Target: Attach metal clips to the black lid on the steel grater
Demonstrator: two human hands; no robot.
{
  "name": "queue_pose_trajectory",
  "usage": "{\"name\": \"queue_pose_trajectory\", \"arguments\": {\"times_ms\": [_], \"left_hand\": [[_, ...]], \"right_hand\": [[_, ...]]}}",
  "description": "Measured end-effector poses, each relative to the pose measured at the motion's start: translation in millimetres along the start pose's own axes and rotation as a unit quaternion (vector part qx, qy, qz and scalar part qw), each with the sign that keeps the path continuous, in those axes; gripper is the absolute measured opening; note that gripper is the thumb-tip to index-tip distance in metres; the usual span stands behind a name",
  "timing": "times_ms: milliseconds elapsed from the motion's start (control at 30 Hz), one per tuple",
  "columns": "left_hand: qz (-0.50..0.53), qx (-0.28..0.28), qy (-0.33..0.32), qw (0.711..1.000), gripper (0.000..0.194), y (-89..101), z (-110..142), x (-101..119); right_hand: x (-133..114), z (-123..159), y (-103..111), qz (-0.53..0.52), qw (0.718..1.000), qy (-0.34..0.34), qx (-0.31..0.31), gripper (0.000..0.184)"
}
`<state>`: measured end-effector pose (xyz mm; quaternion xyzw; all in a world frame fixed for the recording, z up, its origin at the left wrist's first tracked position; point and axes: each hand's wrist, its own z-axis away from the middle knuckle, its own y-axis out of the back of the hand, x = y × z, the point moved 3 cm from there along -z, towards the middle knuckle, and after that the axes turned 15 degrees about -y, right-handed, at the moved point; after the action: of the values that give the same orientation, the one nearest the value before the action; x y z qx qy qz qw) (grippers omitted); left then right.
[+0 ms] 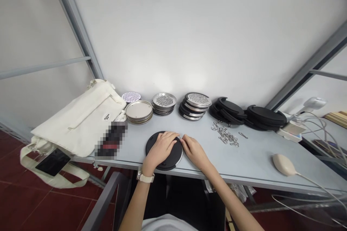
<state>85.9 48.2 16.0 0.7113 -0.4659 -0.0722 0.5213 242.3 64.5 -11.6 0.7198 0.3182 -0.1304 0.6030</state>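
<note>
A round black disc [153,144] with a metal rim showing at its right edge lies flat on the grey table [255,158] near the front edge. My left hand [160,148] lies on top of the disc, fingers stretched over it. My right hand [193,150] rests beside the disc's right edge, its fingertips pressed together at the rim. A watch is on my left wrist.
Along the wall stand stacks of metal plates [138,111], perforated metal discs [164,103] [195,105] and black rings [229,110] [265,116]. A pile of small metal clips [225,134] lies right of my hands. A cream bag [81,119] sits left, a beige mouse-like device [283,164] right.
</note>
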Motion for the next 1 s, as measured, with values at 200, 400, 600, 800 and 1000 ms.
{"name": "queue_pose_trajectory", "arguments": {"times_ms": [200,400,600,800,1000], "left_hand": [[-0.004,0.001,-0.004,1.000,0.030,0.7,-0.3,0.6],[-0.003,0.001,-0.005,1.000,0.030,-0.1,-0.7,0.5],[0.001,0.002,-0.002,1.000,0.030,0.2,0.0,0.1],[0.008,0.003,-0.001,1.000,0.030,1.1,-0.6,0.9],[0.007,0.004,-0.001,1.000,0.030,1.3,-0.8,1.2]], "right_hand": [[-0.2,0.2,-0.3,-0.004,1.000,0.003,-0.002,0.019],[1.4,-0.6,-1.1,-0.003,1.000,0.005,-0.003,0.017],[0.5,0.3,-0.8,-0.002,1.000,-0.001,-0.002,0.018],[0.6,-0.1,-0.6,-0.004,1.000,-0.003,-0.008,0.018],[1.7,-0.2,-1.2,0.000,1.000,-0.007,-0.002,0.018]]}}
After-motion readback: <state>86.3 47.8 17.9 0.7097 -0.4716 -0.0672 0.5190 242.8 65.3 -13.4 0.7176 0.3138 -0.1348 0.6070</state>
